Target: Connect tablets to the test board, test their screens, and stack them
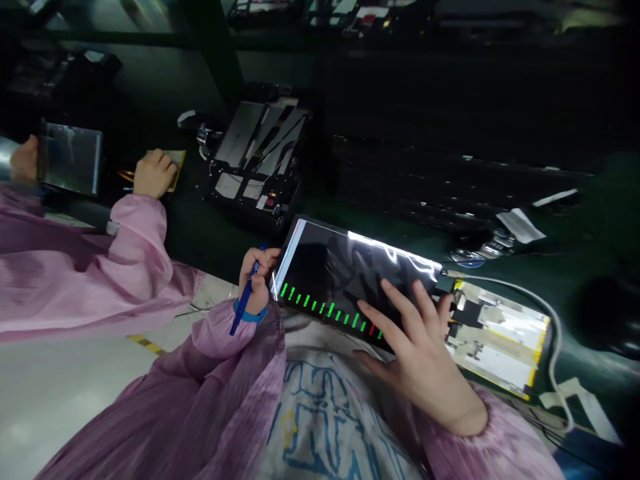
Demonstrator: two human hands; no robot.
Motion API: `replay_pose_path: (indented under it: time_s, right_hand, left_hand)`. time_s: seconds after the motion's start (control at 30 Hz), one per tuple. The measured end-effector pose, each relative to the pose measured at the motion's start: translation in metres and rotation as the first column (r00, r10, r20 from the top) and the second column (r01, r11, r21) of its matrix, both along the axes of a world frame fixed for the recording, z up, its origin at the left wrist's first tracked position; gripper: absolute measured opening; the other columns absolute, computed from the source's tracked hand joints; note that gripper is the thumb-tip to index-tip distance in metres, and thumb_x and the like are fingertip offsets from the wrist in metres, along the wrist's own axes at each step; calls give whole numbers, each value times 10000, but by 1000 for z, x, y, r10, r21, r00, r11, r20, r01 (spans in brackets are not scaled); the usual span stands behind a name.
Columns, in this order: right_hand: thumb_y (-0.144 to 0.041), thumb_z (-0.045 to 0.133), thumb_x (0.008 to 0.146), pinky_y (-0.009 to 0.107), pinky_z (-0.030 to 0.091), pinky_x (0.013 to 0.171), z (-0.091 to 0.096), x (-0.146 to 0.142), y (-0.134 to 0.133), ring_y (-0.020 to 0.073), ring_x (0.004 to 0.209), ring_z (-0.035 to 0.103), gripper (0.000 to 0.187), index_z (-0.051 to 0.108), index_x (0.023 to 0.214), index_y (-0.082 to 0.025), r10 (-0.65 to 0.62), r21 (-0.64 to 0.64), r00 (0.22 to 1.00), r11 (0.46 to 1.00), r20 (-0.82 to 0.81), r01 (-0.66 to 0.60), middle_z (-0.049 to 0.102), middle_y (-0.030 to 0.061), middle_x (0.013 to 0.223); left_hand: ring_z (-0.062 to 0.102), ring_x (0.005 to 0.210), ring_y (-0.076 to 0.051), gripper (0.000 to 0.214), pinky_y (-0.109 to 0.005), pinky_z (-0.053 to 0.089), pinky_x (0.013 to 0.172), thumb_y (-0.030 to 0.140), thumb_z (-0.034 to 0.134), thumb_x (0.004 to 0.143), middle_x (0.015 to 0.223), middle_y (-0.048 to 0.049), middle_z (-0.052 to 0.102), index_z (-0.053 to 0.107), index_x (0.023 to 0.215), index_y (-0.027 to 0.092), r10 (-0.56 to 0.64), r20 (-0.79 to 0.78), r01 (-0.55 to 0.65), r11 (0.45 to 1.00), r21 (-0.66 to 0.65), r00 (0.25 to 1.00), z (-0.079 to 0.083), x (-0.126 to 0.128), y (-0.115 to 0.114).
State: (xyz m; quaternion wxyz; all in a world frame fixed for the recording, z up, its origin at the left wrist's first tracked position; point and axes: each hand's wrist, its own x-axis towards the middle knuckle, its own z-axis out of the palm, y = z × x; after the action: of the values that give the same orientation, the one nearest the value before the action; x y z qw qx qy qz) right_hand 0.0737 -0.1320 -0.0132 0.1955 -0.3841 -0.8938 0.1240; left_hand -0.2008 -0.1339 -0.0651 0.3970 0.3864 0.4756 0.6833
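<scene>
A flat display panel (320,267), its dark screen lit with a row of green text and one red entry, lies tilted in front of me. At its left edge my left hand (256,280) has its fingers curled around a blue pen (246,297); the fingertips reach the panel's side. My right hand (417,340) is spread over the panel's lower right part, fingers apart, fingertips on or just above the glass. Right of the panel lies a board with white and yellow-edged parts (500,337), near a white cable (545,310).
Beyond the panel stands a black fixture with grey panels (255,153). A co-worker's hand (155,173) and another screen (71,157) are at the left. White tape strips (520,225) lie at the right, and a dark rack (450,133) spans the back.
</scene>
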Motion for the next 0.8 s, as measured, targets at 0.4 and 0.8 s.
replay_pose_path:
  time_s: [0.4,0.8]
  right_hand:
    - [-265,644,838,707,69,1110,-8,-24,0,361,1461,145,331,602,1167,-275,51,86,998,995,26,-53,458,103,1444]
    - [-263,644,856,708,118,1110,-8,-22,-1,346,1452,186,213,619,1068,-257,23,98,999,995,39,-27,503,83,1409]
  left_hand:
    - [636,786,-198,532,-334,480,706,720,571,732,927,-67,670,451,820,209,-11,-15,11,1000,16,1000,0,0,0]
    - [647,819,-206,518,-339,483,706,705,568,750,969,-85,670,449,835,208,-25,-8,25,1000,14,1000,2,-1,0]
